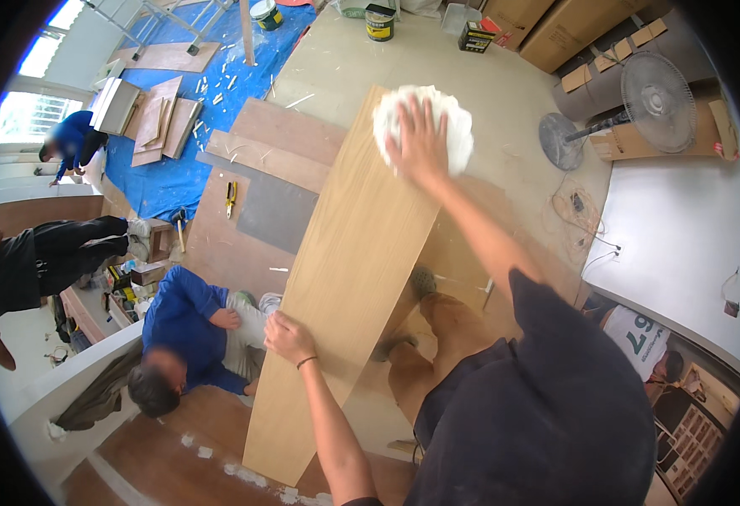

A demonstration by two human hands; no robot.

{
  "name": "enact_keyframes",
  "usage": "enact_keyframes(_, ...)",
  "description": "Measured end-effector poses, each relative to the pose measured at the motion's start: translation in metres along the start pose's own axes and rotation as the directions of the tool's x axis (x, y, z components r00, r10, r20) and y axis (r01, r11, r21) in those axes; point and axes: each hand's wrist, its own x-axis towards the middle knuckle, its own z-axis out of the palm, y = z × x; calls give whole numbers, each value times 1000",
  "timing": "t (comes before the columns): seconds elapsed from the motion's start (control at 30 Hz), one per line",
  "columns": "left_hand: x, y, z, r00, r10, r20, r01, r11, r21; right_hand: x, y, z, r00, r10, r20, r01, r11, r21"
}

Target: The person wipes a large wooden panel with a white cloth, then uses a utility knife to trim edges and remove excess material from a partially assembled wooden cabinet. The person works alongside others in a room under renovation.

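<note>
A long, light-wood board (pixel 361 223) slants across the middle of the view, from near my body to the far side. On its far end lies a crumpled white cloth (pixel 460 131), partly overhanging the right edge. My right hand (pixel 420 143) presses flat on this cloth, fingers spread. Nearer to me, my left hand (pixel 290 336) is closed on the board's left edge, its fingertips partly hidden. A dark band circles the left wrist.
A person in blue (pixel 180 316) sits just left of the board; another in dark clothes (pixel 45 257) stands farther left. Yellow-black pliers (pixel 232 199) lie on brown sheets. A standing fan (pixel 658 103) and a cable (pixel 589 223) are at right, a blue tarp (pixel 260 63) far left.
</note>
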Motion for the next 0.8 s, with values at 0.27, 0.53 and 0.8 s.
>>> enact_keyframes(0.27,15,-11,3,992,73,-99,-72,997,18,32,47,10,995,-82,-47,85,993,75)
enact_keyframes(0.53,16,5,-3,992,-73,-103,53,981,-184,21,79,41,985,-161,-55,147,968,-204)
enact_keyframes(0.8,-38,-90,-31,985,-79,-156,50,981,-185,-128,-97,-13,647,-740,182,735,669,107)
